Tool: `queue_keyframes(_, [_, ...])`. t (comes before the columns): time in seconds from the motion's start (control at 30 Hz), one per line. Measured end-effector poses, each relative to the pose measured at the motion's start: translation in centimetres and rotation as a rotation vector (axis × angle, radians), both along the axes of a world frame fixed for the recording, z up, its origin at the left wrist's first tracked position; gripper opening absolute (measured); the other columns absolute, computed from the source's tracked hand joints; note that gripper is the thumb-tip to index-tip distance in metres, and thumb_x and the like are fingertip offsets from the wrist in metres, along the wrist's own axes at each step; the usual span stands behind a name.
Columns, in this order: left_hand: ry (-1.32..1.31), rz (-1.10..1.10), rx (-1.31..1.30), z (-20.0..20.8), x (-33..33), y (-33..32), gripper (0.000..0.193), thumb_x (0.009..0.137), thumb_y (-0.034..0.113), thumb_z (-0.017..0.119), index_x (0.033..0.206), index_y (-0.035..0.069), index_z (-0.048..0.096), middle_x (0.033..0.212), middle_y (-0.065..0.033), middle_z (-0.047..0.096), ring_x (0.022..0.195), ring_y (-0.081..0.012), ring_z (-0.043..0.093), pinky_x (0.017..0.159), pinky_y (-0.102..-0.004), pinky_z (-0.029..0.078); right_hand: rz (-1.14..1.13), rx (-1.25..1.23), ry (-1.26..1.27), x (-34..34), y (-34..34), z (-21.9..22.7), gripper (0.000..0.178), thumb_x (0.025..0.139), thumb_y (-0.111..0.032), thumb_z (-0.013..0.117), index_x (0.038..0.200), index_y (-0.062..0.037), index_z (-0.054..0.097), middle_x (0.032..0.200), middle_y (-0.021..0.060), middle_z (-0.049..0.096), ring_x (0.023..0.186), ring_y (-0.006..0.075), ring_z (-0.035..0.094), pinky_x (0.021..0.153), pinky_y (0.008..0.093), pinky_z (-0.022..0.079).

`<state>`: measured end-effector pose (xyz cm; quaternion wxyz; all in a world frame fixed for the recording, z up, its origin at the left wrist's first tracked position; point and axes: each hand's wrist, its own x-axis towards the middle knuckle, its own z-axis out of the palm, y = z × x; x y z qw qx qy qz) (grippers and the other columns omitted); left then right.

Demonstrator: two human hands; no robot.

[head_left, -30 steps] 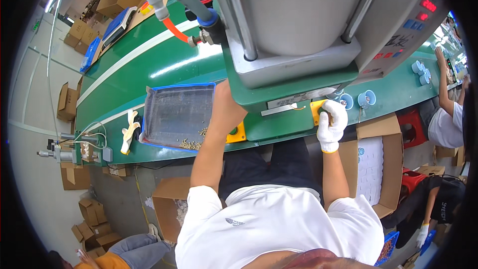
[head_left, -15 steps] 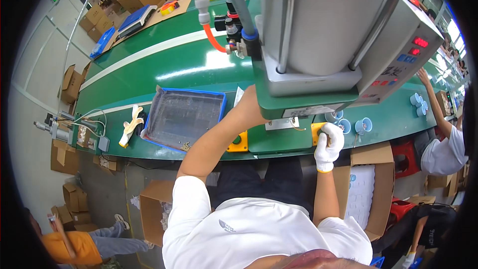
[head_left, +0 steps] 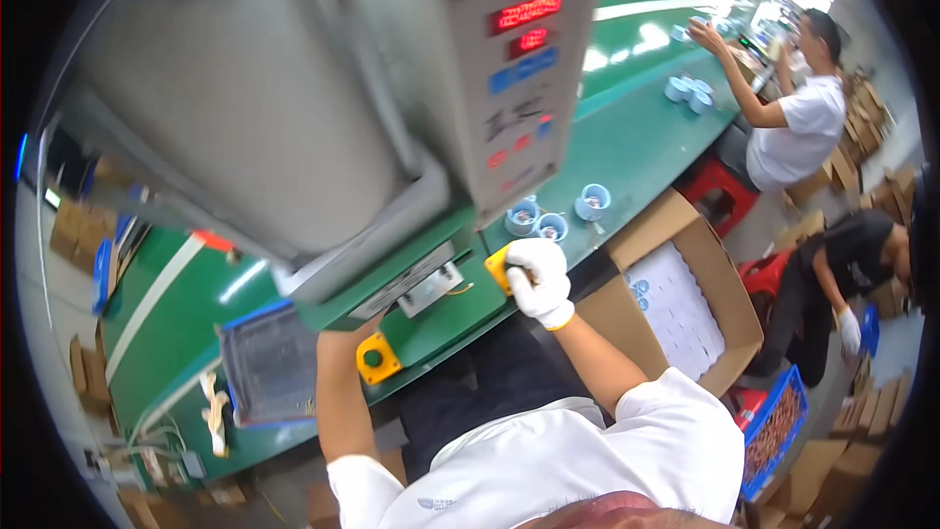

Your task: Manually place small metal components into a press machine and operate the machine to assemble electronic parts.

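My right hand, in a white knitted glove, is closed over a yellow push-button box at the bench's front edge; its curled fingers hide the button. My bare left forearm reaches up beneath the green head of a large press. The fingers of that hand are hidden behind the machine. A pale metal plate with a thin wire shows under the press head. Another yellow box with a green button sits beside my left forearm. Several light-blue cups with small contents stand beyond my right hand.
A blue-rimmed tray and a loose glove lie on the green bench at left. An open carton with white sheets stands at right. One co-worker sits along the bench; another bends beside a blue crate.
My view has swung to the right, so the press and bench appear tilted and shifted left. My right hand stays on the yellow box; my left arm still reaches under the press.
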<state>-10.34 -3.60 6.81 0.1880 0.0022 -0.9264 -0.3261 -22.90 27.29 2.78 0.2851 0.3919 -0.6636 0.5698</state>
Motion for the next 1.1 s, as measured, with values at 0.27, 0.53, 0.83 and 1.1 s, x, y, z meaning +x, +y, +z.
queue_keyframes(0.27, [0.207,0.559,-0.087,-5.3,13.8,8.1,0.018,0.091,0.003,0.084,0.106,-0.006,0.078,0.126,-0.0205,0.077,0.12,-0.0393,0.073,0.102,-0.0495,0.057,0.012,0.014,0.012,-0.6,1.7,-1.1,0.023,0.078,-0.003,0.07,0.1,-0.0057,0.074,0.098,0.0127,0.075,0.091,0.0363,0.073,0.083,0.0459,0.057])
queue_keyframes(0.53, [0.226,0.398,-0.444,-3.2,13.6,5.9,0.011,0.087,0.004,0.086,0.092,0.0,0.078,0.118,-0.0157,0.077,0.111,-0.0424,0.07,0.097,-0.0525,0.057,-0.094,0.139,0.057,0.1,0.5,1.0,0.011,0.075,-0.007,0.076,0.086,-0.0065,0.074,0.079,0.0099,0.066,0.075,0.0313,0.066,0.075,0.0448,0.052])
queue_keyframes(0.83, [-0.281,0.681,-0.281,-4.4,17.4,-1.4,0.039,0.099,0.008,0.074,0.137,-0.001,0.071,0.151,-0.0244,0.062,0.141,-0.0435,0.055,0.12,-0.0505,0.044,-0.041,0.044,0.009,0.2,1.2,-0.2,0.025,0.077,-0.001,0.076,0.102,-0.0065,0.075,0.099,0.0122,0.075,0.093,0.0354,0.073,0.085,0.0453,0.056])
queue_keyframes(1.1, [-0.292,0.58,-0.176,-4.3,18.0,-0.9,0.012,0.095,0.001,0.071,0.106,-0.003,0.073,0.115,-0.0195,0.068,0.108,-0.0425,0.063,0.096,-0.0505,0.052,-0.017,0.053,-0.015,0.0,0.9,-1.0,0.026,0.078,0.0,0.076,0.103,-0.007,0.076,0.1,0.0119,0.076,0.093,0.035,0.073,0.086,0.0452,0.056])
